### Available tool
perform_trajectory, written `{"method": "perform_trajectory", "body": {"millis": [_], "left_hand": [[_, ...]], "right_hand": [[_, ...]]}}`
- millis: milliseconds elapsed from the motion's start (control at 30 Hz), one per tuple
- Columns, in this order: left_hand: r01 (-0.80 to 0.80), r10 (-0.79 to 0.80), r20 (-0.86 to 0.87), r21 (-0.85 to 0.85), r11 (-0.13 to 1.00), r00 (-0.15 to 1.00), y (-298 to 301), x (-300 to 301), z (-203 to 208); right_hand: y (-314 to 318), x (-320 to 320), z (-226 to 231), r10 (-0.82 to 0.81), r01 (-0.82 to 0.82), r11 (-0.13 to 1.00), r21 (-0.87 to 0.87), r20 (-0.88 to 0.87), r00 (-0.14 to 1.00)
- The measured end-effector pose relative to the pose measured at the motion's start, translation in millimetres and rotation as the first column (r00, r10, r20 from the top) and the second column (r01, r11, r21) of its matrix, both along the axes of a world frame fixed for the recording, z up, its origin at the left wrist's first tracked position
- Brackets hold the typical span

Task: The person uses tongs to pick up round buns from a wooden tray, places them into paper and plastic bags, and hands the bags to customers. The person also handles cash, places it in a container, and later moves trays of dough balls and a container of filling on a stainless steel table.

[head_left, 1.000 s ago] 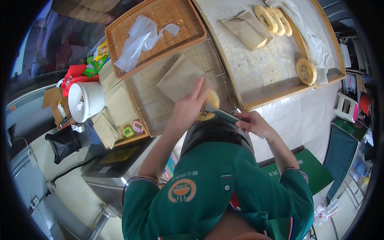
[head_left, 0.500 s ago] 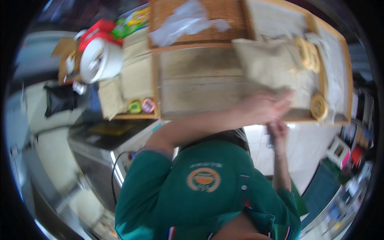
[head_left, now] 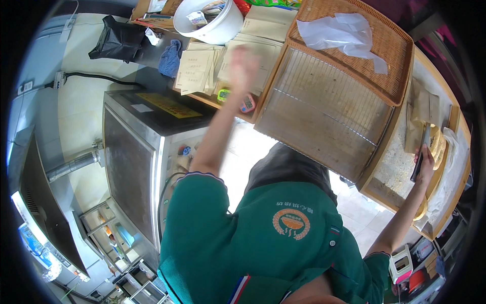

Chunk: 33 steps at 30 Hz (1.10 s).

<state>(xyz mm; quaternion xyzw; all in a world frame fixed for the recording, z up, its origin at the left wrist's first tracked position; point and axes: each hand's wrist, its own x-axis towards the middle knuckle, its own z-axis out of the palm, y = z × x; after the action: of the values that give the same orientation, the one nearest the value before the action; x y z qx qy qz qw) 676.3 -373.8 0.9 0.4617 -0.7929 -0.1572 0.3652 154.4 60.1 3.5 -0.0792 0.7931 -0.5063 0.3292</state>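
Observation:
My left hand (head_left: 244, 68), blurred by motion, is over the stacks of flat brown paper bags (head_left: 197, 68) at the upper left. Its fingers are too smeared to read. Just below it are a lime-green timer (head_left: 223, 95) and a pink timer (head_left: 247, 103). My right hand (head_left: 428, 160) is closed around the black handle of a knife (head_left: 416, 168). The blade points away from me, beside several round golden flatbreads (head_left: 441, 146). Behind the blade lies a brown paper bag (head_left: 425, 107), next to the breads.
A wire rack (head_left: 324, 106) over a tray fills the middle of the counter. Beyond it is a wicker tray (head_left: 395, 40) with a crumpled plastic bag (head_left: 336, 33). A white bucket (head_left: 215, 25) stands at the far left. A steel-sided appliance (head_left: 134, 167) is at my left.
My left hand has swung from the right side over to the paper bags. My right hand has moved right, up beside the breads, with the knife. The whole view has turned.

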Motion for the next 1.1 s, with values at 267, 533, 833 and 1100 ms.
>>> {"method": "perform_trajectory", "body": {"millis": [267, 533, 833, 1100], "left_hand": [[-0.154, 0.082, 0.778, 0.020, 0.988, 0.623, -114.8, 234.5, -71.0], [-0.081, -0.076, 0.822, 0.147, 0.986, 0.565, -129.1, 211.7, -53.9], [-0.356, 0.298, 0.727, -0.079, 0.931, 0.619, -83.6, 150.4, 5.9], [0.500, -0.571, 0.278, 0.288, 0.817, 0.773, 115.7, -85.4, 14.2]], "right_hand": [[40.1, 85.2, 45.4, -0.043, 0.039, 0.997, 0.069, 0.044, 0.998], [213.1, 168.7, 104.2, 0.309, 0.531, 0.521, 0.669, -0.727, 0.613], [245.2, 173.2, 85.9, 0.260, 0.454, 0.292, 0.842, -0.527, 0.810], [219.9, 172.1, 71.1, -0.258, 0.431, 0.811, 0.396, -0.420, 0.870]]}}
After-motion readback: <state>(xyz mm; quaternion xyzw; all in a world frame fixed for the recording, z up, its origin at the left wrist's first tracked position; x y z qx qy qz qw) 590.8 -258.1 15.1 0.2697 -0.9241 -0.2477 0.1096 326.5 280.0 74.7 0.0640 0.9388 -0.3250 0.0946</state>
